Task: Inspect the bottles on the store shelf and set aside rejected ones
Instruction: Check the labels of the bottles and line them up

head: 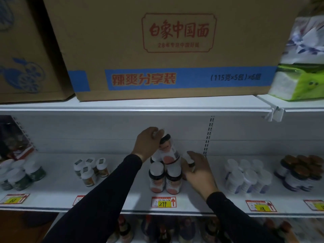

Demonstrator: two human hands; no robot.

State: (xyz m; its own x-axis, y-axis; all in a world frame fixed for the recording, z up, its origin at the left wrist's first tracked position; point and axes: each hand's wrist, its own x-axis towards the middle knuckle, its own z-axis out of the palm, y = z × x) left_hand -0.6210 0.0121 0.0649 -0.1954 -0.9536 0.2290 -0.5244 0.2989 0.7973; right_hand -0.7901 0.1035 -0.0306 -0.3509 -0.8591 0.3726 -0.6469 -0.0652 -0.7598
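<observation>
On the white middle shelf [122,199] stands a small group of dark bottles with white caps and orange-red labels. My left hand [149,142] holds one of these bottles [169,151] tilted above the group, gripping it near its top. Two more bottles [157,178] [173,179] stand upright at the front. My right hand [198,169] is wrapped around another bottle [189,159] just right of the group; most of that bottle is hidden by my fingers.
Other bottle groups stand along the shelf: green-labelled [21,174] at left, orange-labelled [91,169], white [245,176], and brown-capped [301,171] at right. Price tags [164,202] line the shelf edge. A cardboard box [166,50] sits on the shelf above. Dark bottles fill the shelf below.
</observation>
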